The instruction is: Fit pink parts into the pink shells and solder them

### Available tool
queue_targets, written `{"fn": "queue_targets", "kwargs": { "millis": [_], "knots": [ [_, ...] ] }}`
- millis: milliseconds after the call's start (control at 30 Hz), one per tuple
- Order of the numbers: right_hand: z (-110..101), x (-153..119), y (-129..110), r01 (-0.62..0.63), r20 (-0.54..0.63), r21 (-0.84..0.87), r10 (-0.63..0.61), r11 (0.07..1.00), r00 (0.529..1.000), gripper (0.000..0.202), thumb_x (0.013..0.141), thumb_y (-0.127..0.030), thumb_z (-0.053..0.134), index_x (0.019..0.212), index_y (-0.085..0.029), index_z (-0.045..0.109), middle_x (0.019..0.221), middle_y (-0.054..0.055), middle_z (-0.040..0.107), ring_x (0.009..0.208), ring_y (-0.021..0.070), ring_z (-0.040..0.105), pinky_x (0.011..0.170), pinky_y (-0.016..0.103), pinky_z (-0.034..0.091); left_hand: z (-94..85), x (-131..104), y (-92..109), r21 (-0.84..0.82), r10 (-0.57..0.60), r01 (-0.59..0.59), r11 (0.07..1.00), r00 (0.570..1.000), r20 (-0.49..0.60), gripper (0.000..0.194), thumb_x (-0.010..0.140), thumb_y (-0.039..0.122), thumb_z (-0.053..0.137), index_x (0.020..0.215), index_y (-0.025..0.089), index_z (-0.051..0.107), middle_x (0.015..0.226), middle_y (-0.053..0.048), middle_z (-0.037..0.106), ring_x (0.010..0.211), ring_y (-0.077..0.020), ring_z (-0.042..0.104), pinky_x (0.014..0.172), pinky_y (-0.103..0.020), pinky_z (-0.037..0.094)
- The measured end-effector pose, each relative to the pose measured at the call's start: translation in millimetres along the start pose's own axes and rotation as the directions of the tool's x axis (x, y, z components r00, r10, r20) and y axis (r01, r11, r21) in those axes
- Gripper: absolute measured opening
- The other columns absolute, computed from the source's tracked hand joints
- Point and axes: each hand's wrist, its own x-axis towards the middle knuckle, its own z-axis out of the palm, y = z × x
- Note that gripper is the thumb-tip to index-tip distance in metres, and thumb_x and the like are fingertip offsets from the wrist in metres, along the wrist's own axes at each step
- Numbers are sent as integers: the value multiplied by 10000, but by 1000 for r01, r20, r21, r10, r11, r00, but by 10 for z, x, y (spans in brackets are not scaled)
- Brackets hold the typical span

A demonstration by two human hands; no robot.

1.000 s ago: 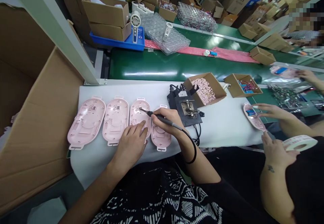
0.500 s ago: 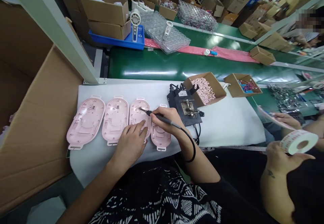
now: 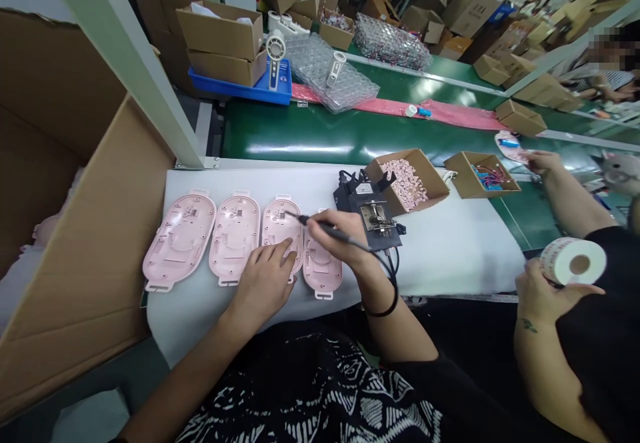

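Note:
Several pink plastic shells lie in a row on the white mat. My right hand (image 3: 340, 235) grips a black pen-like tool (image 3: 327, 228) with a cord; its tip is over the upper part of the third shell (image 3: 281, 229) from the left. My left hand (image 3: 267, 276) rests with spread fingers on the lower part of that same shell. Partly behind my right hand lies the fourth shell (image 3: 321, 271). The first shell (image 3: 179, 239) and the second shell (image 3: 234, 237) lie to the left. Right of my right hand stands a black device (image 3: 367, 213) with a metal fixture.
Behind the device is a carton (image 3: 433, 189) of small pink parts, beside a carton (image 3: 463, 176) of wired blue parts. A large cardboard box (image 3: 85, 243) stands at left. At right, a co-worker's hands hold a label roll (image 3: 575, 261) and a pink shell (image 3: 511, 146) over the green belt.
The tool tip has shifted slightly right over the third shell. The co-worker's far hand has moved from the roll's strip out to a pink shell by the belt. The view has shifted slightly.

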Motion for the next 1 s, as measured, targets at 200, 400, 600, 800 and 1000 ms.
{"fn": "queue_targets", "kwargs": {
  "millis": [200, 400, 600, 800, 1000],
  "knots": [
    [196, 218, -234, -86, -53, 254, 102, 963, 993, 178, 855, -345, 705, 946, -192, 690, 773, 16, 721, 645, 133, 665, 569, 242, 510, -128, -131, -13, 18, 18, -18, 1000, 1000, 9, 647, 846, 281, 723, 1440, 182, 489, 1557, -152, 435, 1377, -343, 437, 1142, -495, 385],
    [524, 205, -308, -5, 54, 161, -4, 987, 999, 181, 905, -332, 666, 797, -191, 701, 692, 7, 709, 592, 110, 634, 568, 229, 469, -232, -384, -251, 111, -136, 142, 984, 989, -53, 650, 882, 418, 687, 1462, 196, 496, 1553, -173, 442, 1424, -388, 395, 1184, -578, 310],
    [664, 183, -255, 82, 75, 89, -88, 993, 993, 171, 915, -338, 659, 816, -212, 720, 721, 8, 730, 632, 129, 668, 600, 246, 483, -188, -464, -407, 149, -208, 211, 966, 977, -36, 635, 878, 430, 686, 1453, 213, 528, 1523, -176, 483, 1433, -392, 400, 1188, -565, 313],
    [726, 184, -225, 85, 97, 77, -92, 993, 991, 154, 921, -334, 651, 842, -219, 719, 781, 13, 747, 687, 135, 691, 645, 248, 496, -213, -440, -379, 144, -204, 211, 967, 977, -59, 541, 931, 408, 614, 1429, 203, 559, 1498, -177, 512, 1400, -391, 438, 1167, -556, 340],
    [726, 185, -234, 87, 135, 41, -92, 995, 987, 150, 917, -317, 642, 836, -223, 725, 741, 3, 728, 648, 125, 656, 638, 244, 479, -202, -441, -397, 142, -202, 210, 967, 977, -68, 524, 933, 406, 606, 1413, 202, 568, 1499, -174, 510, 1397, -394, 434, 1161, -557, 346]
  ]
}}
